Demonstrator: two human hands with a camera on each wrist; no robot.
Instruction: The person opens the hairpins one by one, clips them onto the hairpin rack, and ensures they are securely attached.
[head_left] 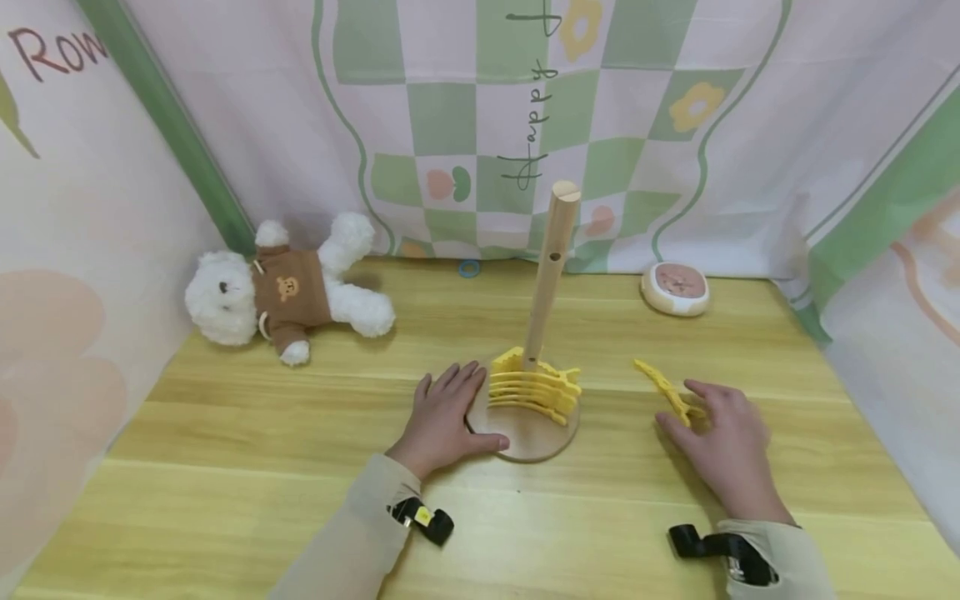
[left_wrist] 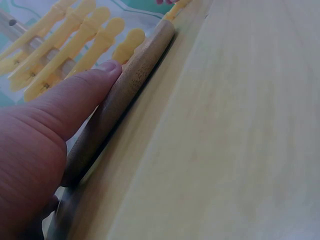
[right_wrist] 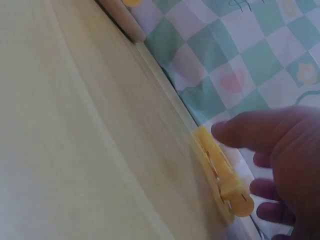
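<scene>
A round wooden base (head_left: 528, 442) carries an upright wooden post (head_left: 553, 258) with drilled holes. Several curved yellow plastic pieces (head_left: 532, 390) with rounded knob ends are stacked on the base around the post's foot. My left hand (head_left: 446, 421) rests at the base's left edge, fingers extended; its thumb (left_wrist: 95, 82) lies along the rim in the left wrist view. To the right, a single slotted yellow plastic piece (head_left: 666, 392) lies on the table. My right hand (head_left: 723, 442) hovers at its near end, thumb and fingers spread around it, with a gap below the thumb (right_wrist: 245, 130).
A white plush toy (head_left: 288, 287) in a brown top lies at the back left. A small blue ring (head_left: 469, 268) sits near the back edge, and a round white-and-pink device (head_left: 675, 288) stands at the back right. Patterned curtains (head_left: 442, 117) border the wooden table (head_left: 247, 467).
</scene>
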